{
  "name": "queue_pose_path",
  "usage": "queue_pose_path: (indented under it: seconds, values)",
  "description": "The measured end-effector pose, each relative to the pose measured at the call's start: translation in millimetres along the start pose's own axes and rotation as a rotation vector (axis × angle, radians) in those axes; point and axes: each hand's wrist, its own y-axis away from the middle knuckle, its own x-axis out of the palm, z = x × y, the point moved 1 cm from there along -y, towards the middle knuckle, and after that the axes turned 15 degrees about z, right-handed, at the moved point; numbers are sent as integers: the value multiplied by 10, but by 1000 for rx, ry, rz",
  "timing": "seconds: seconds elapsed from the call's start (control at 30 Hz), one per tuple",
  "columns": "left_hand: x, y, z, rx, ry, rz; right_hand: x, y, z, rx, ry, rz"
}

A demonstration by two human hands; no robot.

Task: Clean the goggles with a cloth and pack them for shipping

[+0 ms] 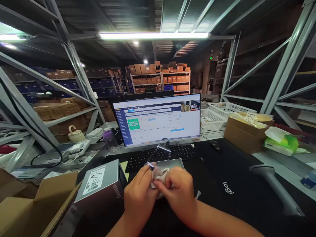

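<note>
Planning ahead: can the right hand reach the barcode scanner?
Probably yes: only the black desk mat lies between the right hand and the barcode scanner, though that hand holds a cloth pouch.

cloth (159, 180): plain pale grey | box (103, 200): dark grey and brown | label (94, 180): white, black barcode stripes | desk mat (237, 168): black, white lettering | monitor screen (158, 121): white, blue bands, green block | packet (280, 144): green and white

Cloth (159, 179) between both hands (139, 190) (174, 194)

Small shiny item (150, 166) at the cloth (159, 178), too small to identify
</note>
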Motion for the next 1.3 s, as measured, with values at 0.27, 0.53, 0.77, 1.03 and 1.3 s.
queue_pose_path:
  seconds: [0.27,0.53,0.77,1.03,1.3]
  values:
    - [5,-37,-43,3,30,175,-323,-223,-90,159,-191,116]
    - [-349,-104,-24,74,53,78,-978,-387,-289,256,-333,178]
    - [-318,-107,-100,162,44,373,-559,-240,42,-155,-76,475]
    - [-215,-82,84,103,249,253,-670,-324,-105,27,-203,775]
    - [-191,-89,38,14,287,166,-958,-435,-452,168,-588,953]
